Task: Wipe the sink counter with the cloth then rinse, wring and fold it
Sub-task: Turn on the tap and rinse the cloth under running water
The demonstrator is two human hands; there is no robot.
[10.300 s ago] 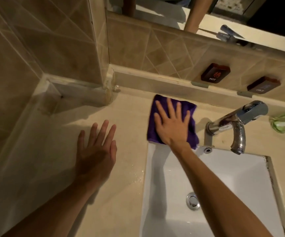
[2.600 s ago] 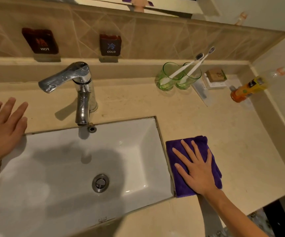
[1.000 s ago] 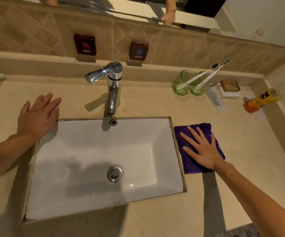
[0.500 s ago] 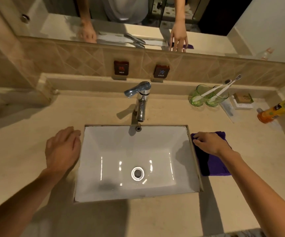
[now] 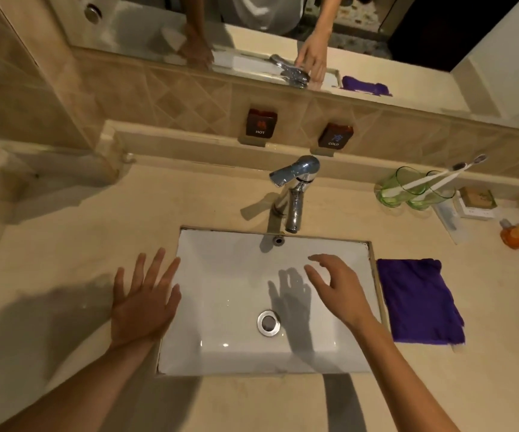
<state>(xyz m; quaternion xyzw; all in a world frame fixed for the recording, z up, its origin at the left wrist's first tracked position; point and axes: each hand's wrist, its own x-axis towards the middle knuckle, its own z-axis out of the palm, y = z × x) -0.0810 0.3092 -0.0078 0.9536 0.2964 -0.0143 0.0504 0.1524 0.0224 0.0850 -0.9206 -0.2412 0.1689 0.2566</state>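
Resting flat on the bench [image 5: 65,244] just left of the sink [image 5: 221,347]: left hand [image 5: 143,304], fingers [image 5: 155,266] spread and straight, holding nothing. Hovering over the basin, right hand [image 5: 339,291], fingers loosely curved and apart, empty, apparently reaching toward the tap [image 5: 295,176]. Lying folded flat on the bench just right of the sink, apart from both hands: cloth [image 5: 417,300]. Judged as the switch from wiping to rinsing. Best done by lifting the tap lever gently for a moderate stream, avoiding splash onto the wiped bench, then bringing the cloth fully under the spout, over the basin. Farther right, near the wall: cups [image 5: 408,191] with toothbrushes, best kept clear of when fetching the cloth.
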